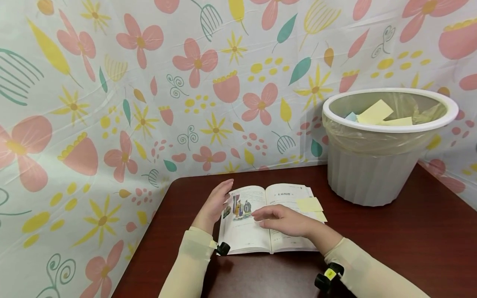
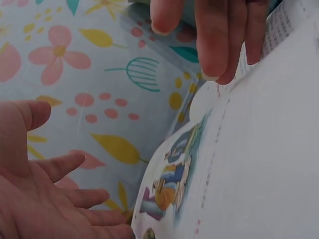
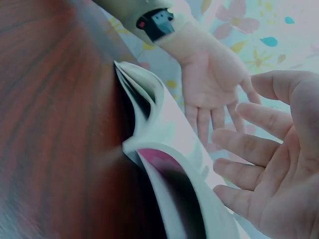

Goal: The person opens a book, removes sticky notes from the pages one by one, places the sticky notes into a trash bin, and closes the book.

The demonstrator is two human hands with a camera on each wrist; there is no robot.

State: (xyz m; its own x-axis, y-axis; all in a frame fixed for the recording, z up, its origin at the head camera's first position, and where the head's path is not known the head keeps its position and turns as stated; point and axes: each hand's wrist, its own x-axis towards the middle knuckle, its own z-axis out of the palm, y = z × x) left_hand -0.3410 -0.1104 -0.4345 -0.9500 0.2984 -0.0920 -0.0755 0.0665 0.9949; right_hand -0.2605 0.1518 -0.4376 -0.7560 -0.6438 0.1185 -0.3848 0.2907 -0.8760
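An open book [image 1: 250,231] lies on the table, with a colour picture of robed figures [image 1: 242,208] on its left page. Pale yellow sticky notes [image 1: 310,204] are on the right page and stick out past its edge. My left hand [image 1: 215,205] is raised beside the book's left edge, holding nothing. Its spread, relaxed fingers also show in the left wrist view [image 2: 60,194]. Over the middle of the book is my right hand [image 1: 285,221], fingers loosely extended, nothing between them. In the right wrist view, the right palm [image 3: 284,169] faces the left hand [image 3: 212,82] across the pages.
A grey bin [image 1: 367,174] with a white rim and a plastic liner stands at the back right of the dark red table [image 1: 402,236]. Inside it are yellow paper notes [image 1: 376,111] and a blue one [image 1: 351,117]. A flowered curtain [image 1: 149,82] hangs behind.
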